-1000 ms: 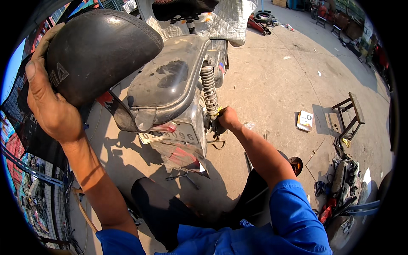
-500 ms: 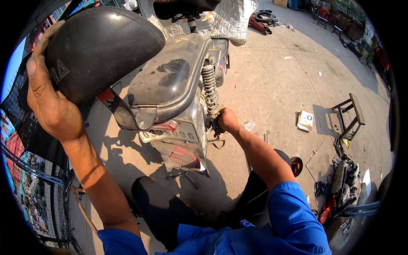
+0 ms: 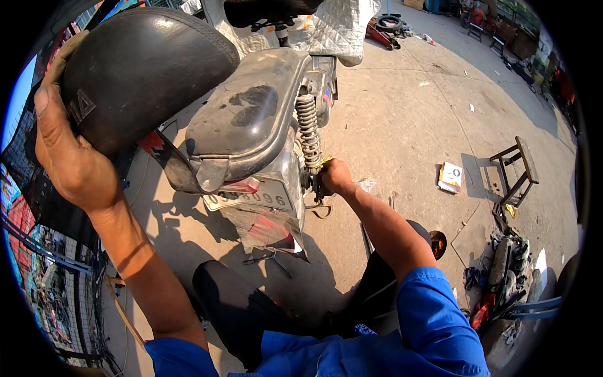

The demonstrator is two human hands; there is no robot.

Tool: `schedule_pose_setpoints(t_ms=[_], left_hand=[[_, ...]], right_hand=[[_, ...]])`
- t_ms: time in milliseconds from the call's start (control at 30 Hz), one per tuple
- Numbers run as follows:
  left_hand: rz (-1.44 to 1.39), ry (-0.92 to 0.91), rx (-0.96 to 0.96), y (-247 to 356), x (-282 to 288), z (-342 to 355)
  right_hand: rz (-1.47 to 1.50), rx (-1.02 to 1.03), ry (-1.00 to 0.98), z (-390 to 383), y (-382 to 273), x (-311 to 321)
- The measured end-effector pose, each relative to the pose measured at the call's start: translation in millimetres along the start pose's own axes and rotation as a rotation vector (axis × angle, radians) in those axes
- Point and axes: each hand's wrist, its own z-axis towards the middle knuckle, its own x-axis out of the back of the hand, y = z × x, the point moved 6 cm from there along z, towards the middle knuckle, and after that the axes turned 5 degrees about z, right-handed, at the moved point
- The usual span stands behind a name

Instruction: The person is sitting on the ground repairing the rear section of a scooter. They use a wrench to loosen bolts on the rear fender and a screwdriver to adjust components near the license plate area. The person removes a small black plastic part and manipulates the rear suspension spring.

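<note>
A scooter with a dusty seat or lid stands in front of me, its rear end facing me. My left hand wraps round the outer side of its black padded backrest, thumb on the near face. The backrest joins the rear by a bracket. Low on the right side of the scooter, my right hand is closed at the bottom end of the coil-spring shock absorber. A bit of yellow shows by its fingertips. What those fingers grip is hidden.
A metal multi-armed wrench lies on the concrete below the number plate. To the right are a small white box, a wooden stool and a heap of parts. Wire mesh stands at my left.
The scooter's rear and the backrest have shifted slightly left, and my left hand has moved with them. My right hand stays at the shock absorber's lower end.
</note>
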Motion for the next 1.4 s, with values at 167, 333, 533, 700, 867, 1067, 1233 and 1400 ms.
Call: schedule_pose_setpoints(t_ms=[167, 333, 533, 700, 867, 1067, 1233, 1400], left_hand=[[0.0, 0.032, 0.005, -2.4, 1.0, -1.2], [-0.011, 0.007, 0.046, 0.2, -1.1, -1.2], [-0.009, 0.018, 0.061, -1.0, -0.3, -2.4], [-0.004, 0.047, 0.076, 6.0, -4.8, -2.5], [0.022, 0.046, 0.086, 7.4, -5.0, -3.2], [0.015, 0.04, 0.089, 3.6, -3.5, -3.0], [0.043, 0.046, 0.093, 5.0, -3.5, -3.4], [0.027, 0.034, 0.097, 4.2, -4.6, -3.5]], right_hand=[[-0.086, 0.015, 0.044, -0.3, 1.9, 0.0], [-0.082, 0.051, 0.042, 4.5, 13.0, -7.1], [0.051, 0.036, -0.1, 9.9, 19.7, -16.3], [0.069, -0.045, -0.065, 11.0, 27.0, -17.9], [0.078, -0.047, -0.07, 10.8, 27.6, -16.3], [0.075, -0.075, -0.044, 8.7, 17.5, -10.1], [0.073, -0.044, 0.005, 5.8, 15.4, -10.2], [0.049, -0.023, 0.025, 5.6, 17.8, -11.6]])
